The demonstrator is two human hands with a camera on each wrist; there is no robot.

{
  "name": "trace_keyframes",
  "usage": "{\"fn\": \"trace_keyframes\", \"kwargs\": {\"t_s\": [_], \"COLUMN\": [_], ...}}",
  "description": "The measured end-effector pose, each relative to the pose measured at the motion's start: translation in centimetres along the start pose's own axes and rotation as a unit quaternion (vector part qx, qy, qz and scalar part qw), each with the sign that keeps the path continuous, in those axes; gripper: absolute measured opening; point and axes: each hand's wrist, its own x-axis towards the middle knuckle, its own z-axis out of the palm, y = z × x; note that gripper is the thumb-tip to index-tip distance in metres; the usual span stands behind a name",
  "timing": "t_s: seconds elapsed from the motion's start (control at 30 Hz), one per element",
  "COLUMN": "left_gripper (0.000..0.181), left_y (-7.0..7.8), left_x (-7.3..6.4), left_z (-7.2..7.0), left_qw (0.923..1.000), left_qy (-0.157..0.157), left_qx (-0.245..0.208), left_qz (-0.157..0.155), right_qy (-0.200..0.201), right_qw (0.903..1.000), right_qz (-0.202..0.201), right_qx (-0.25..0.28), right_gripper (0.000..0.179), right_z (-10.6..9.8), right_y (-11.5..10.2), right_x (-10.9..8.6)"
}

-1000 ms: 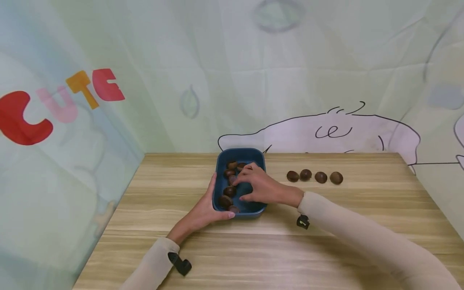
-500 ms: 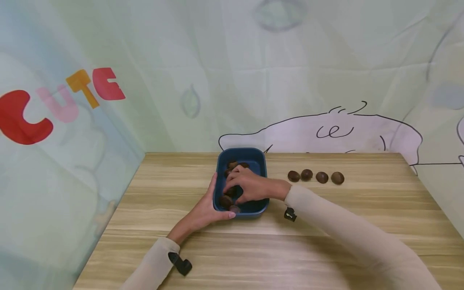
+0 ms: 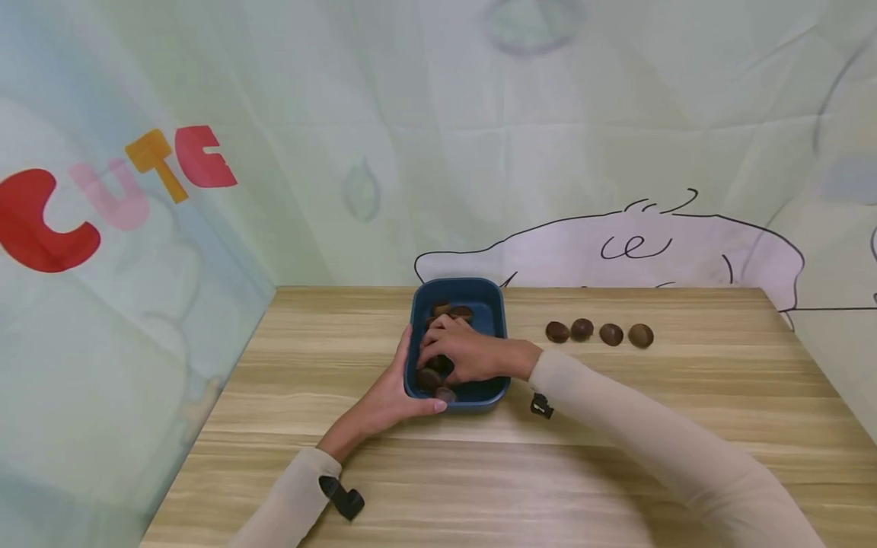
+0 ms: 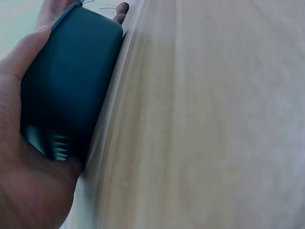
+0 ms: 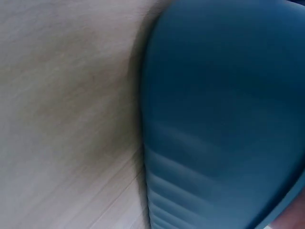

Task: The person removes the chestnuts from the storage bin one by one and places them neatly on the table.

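A deep blue rectangular container (image 3: 473, 408) stands on the wooden table near its back edge, with several brown chestnuts (image 3: 428, 380) along its left side. My left hand (image 3: 384, 399) grips the container's near left corner, thumb over the front rim and fingers along the left wall. In the left wrist view the thumb reaches over the rim of the container (image 4: 71, 62). My right hand (image 3: 466, 354) is down inside it, fingers curled with the thumb around a dark chestnut (image 3: 440, 364), partly hidden. The right wrist view is mostly filled by the container's outer wall (image 5: 219, 95).
Right of the container, several chestnuts (image 3: 582, 329) lie in a row on the table (image 3: 438, 479). A printed cloth backdrop (image 3: 308, 190) rises behind the table and along its left side. Dark wrist mounts (image 3: 340, 498) sit on both sleeves.
My right hand has moved left and lower in the container, its fingers closing around a chestnut. The left hand and the row of chestnuts stay in place.
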Motion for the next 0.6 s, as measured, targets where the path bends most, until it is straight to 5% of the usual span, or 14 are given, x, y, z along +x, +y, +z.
{"fn": "trace_keyframes", "kwargs": {"t_s": [0.4,0.6], "left_gripper": [0.14,0.139], "left_y": [0.1,0.0], "left_x": [0.0,-0.1], "left_z": [0.0,0.0], "left_qw": [0.9997,0.9998], "left_qy": [0.002,0.006], "left_qx": [-0.013,-0.005], "left_qz": [0.019,-0.017], "right_qy": [0.049,0.097], "right_qw": [0.9988,0.9914], "right_qz": [0.008,0.06], "right_qx": [0.007,0.065], "right_gripper": [0.046,0.049], "right_z": [-0.8,-1.6], "right_y": [0.1,0.5], "right_x": [-0.6,-3.4]}}
